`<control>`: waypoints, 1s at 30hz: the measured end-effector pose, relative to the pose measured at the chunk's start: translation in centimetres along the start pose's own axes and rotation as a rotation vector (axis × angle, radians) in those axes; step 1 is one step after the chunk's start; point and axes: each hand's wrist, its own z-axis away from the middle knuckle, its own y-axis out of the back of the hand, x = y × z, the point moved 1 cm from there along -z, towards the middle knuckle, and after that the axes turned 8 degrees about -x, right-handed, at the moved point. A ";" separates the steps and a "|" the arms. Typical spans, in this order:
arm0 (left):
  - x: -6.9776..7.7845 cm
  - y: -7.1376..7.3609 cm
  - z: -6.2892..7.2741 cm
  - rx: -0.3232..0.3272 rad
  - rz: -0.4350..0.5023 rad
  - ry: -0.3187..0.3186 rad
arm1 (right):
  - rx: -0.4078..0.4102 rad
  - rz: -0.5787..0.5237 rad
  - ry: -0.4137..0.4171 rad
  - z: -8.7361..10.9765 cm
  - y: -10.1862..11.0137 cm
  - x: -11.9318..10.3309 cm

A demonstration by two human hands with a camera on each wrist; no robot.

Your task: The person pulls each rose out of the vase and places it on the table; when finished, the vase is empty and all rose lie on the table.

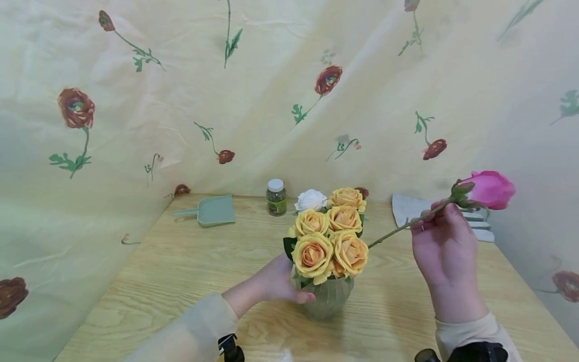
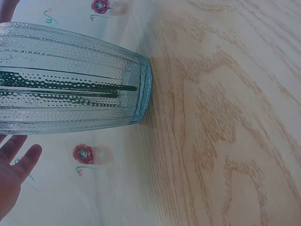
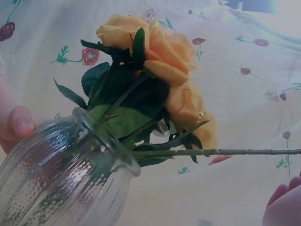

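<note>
A ribbed clear glass vase (image 1: 326, 301) stands on the wooden table (image 1: 181, 266) and holds several yellow-orange roses (image 1: 330, 236) and a white rose (image 1: 310, 200). My left hand (image 1: 282, 284) grips the vase's left side, thumb across its front. My right hand (image 1: 434, 216) pinches the green stem (image 1: 391, 234) of a pink rose (image 1: 488, 190), whose lower end reaches into the bunch. The left wrist view shows the vase (image 2: 70, 80) with dark stems inside and fingers (image 2: 14, 165) beside it. In the right wrist view the stem (image 3: 211, 152) enters the vase (image 3: 61, 174) mouth under the roses (image 3: 160, 52).
A green scoop (image 1: 212, 210) lies at the back left of the table. A small white-lidded jar (image 1: 276, 197) stands behind the vase. A pale folded sheet (image 1: 407, 208) lies at the back right. A floral cloth (image 1: 271, 100) hangs behind and along both sides.
</note>
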 end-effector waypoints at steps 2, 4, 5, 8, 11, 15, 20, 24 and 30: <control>0.0 -0.1 -0.1 -0.003 -0.005 -0.001 | 0.023 -0.028 0.008 -0.1 0.0 -0.4; 0.0 -0.1 -0.1 0.001 -0.008 0.004 | 0.044 -0.055 0.016 -0.1 0.0 -0.8; 0.0 -0.2 -0.1 0.003 -0.010 0.009 | 0.054 -0.066 0.020 -0.1 0.1 -1.0; 0.1 -0.2 0.0 0.012 -0.009 0.031 | 0.085 -0.103 0.014 -0.1 0.6 -1.7; 0.0 -0.3 0.1 0.021 -0.017 0.053 | 0.106 -0.147 0.006 0.0 1.2 -2.3; 0.1 -0.3 0.0 0.020 -0.006 0.066 | 0.127 -0.211 -0.002 0.1 2.1 -3.2; -0.1 -0.3 0.0 0.005 0.022 0.059 | 0.168 -0.245 -0.019 0.1 3.1 -4.3; -0.2 -0.4 0.0 -0.002 0.030 0.066 | 0.203 -0.230 -0.020 0.0 3.8 -5.0; -0.2 -0.3 0.1 -0.010 0.034 0.068 | 0.244 -0.191 -0.031 -0.1 4.7 -5.8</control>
